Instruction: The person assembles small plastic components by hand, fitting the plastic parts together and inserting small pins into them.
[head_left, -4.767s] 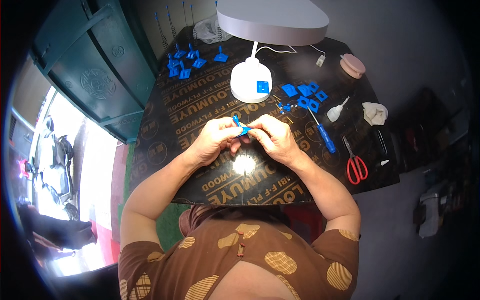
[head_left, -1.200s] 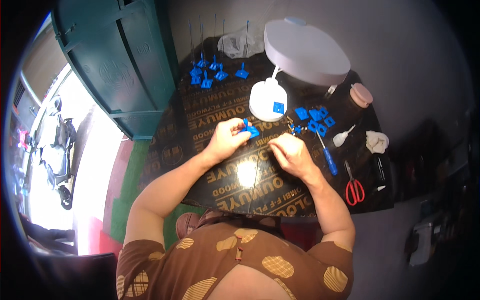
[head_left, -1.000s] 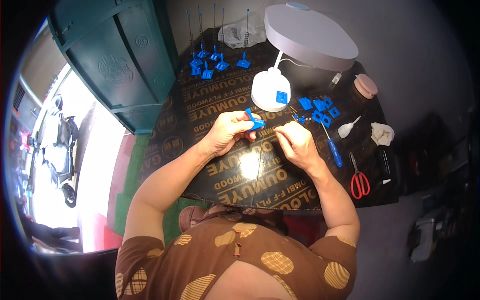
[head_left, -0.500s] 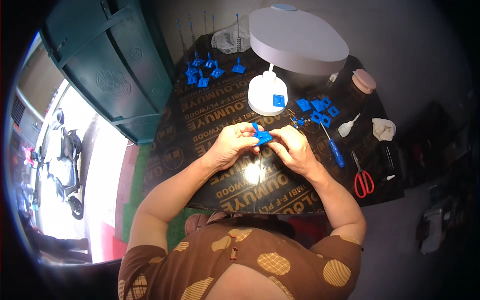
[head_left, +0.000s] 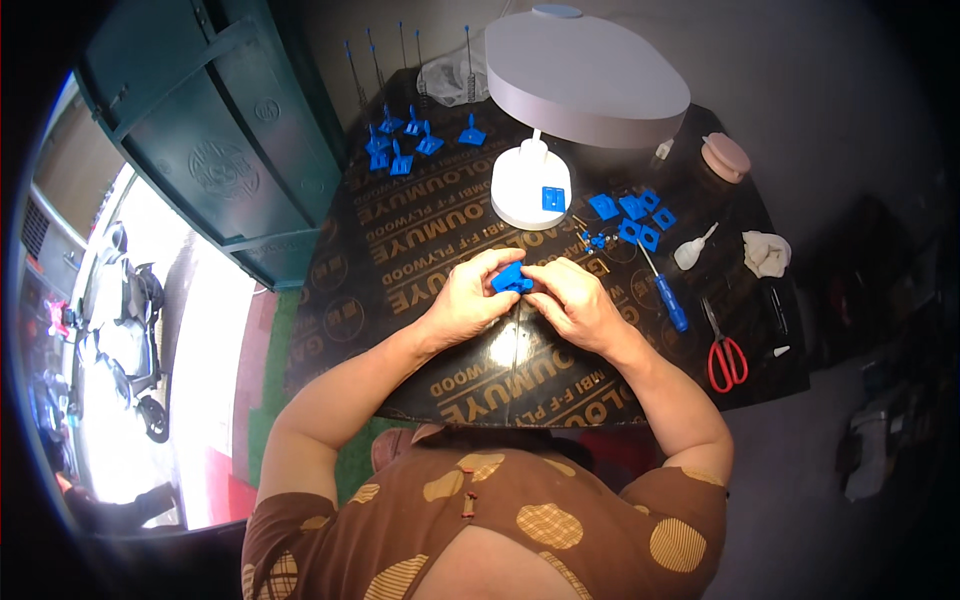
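Observation:
Over the near middle of the dark table, my left hand point(head_left: 466, 302) grips a small blue plastic part point(head_left: 509, 279) with a flat square base. My right hand point(head_left: 573, 302) pinches the part's right end, thumb and forefinger closed on it. The fingers hide some of the part. Just beyond my hands, a blue square plate point(head_left: 553, 199) lies on the white lamp base point(head_left: 506, 205). Several more blue plates point(head_left: 631, 207) lie right of the base, near a scatter of small blue and metal pieces point(head_left: 598, 241).
A wide white lamp head point(head_left: 590, 80) overhangs the far side. Blue pieces with upright spring rods point(head_left: 429, 140) stand back left. To the right lie a blue-handled screwdriver point(head_left: 671, 303), red-handled scissors point(head_left: 727, 363), a white dropper bottle point(head_left: 688, 255), crumpled tissue point(head_left: 767, 254) and a pink round container point(head_left: 726, 157).
The blue part has been turned between my hands: its peg stood up before, and now a narrow end points toward my right fingers. Both hands stay on it.

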